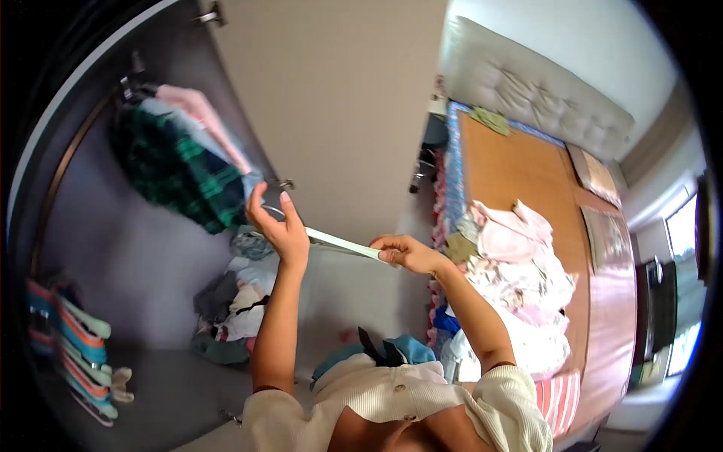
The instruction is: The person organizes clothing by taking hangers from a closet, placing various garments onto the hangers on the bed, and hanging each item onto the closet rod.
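A pale green clothes hanger [343, 242] spans the gap between my two hands, in front of the wardrobe. My right hand [407, 254] pinches one end of it between thumb and fingers. My left hand [282, 230] is raised at the other end, its fingers spread and thumb apart. A thin pale curve, like the hanger's hook, shows between those fingers. Just beyond my left hand hang a green plaid shirt [177, 162] and a pink garment [207, 120] on the wardrobe rail.
Folded clothes [233, 305] are piled on the wardrobe floor. Several coloured hangers [86, 350] hang at lower left. The wardrobe door [331, 98] stands open ahead. Right of it, a bed [520, 162] carries a heap of clothes [520, 279]. Blue fabric [410, 349] lies close to my body.
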The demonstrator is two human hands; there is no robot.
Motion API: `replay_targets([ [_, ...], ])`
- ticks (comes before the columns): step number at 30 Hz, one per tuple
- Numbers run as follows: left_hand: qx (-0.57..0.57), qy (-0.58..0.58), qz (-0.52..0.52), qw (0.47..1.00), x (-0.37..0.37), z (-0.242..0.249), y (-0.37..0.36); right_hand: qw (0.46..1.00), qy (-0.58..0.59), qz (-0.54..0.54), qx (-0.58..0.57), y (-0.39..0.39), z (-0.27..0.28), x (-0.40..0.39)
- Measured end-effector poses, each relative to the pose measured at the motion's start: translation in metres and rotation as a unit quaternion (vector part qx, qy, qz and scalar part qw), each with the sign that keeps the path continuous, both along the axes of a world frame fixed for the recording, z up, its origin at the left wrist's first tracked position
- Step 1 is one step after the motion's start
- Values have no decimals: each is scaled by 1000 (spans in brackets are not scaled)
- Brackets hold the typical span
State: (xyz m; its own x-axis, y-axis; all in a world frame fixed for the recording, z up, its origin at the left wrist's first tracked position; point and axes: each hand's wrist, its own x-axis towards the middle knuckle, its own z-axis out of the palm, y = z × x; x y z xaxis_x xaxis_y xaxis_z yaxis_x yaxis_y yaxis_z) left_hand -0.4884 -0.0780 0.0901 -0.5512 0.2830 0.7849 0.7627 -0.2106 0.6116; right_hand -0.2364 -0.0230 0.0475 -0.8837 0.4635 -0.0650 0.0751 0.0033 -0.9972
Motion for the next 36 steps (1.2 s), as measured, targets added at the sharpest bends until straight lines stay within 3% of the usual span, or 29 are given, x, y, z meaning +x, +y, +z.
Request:
replay_targets([
  [4, -29, -60, -119, 991, 87, -18, 34, 991, -40, -98, -77, 1, -22, 87],
  [10, -82, -40, -259, 961, 219, -43, 49, 962, -94, -253, 48, -31, -31, 191],
  [12, -88, -19, -315, 945, 268, -54, 51, 944, -84, -316, 50, -41, -47, 224],
  [14, -93, -3, -375, 922, 318, -63, 47, 906, -155, -376, 120, -58, -41, 251],
  [16, -113, 19, -465, 878, 364, -73, 38, 880, -187, -413, 145, -72, -29, 275],
  [21, -135, 137, -617, 763, 449, -90, 9, 798, -186, -551, 158, -95, -72, 331],
  [26, -194, 88, -748, 628, 500, -112, 6, 727, -219, -644, 96, -122, -115, 374],
  [30, -195, 157, -758, 602, 541, -131, 23, 655, -314, -679, 109, -137, -134, 401],
  [36, -275, 202, -734, 587, 593, -200, 88, 519, -367, -771, 38, -123, -151, 448],
])
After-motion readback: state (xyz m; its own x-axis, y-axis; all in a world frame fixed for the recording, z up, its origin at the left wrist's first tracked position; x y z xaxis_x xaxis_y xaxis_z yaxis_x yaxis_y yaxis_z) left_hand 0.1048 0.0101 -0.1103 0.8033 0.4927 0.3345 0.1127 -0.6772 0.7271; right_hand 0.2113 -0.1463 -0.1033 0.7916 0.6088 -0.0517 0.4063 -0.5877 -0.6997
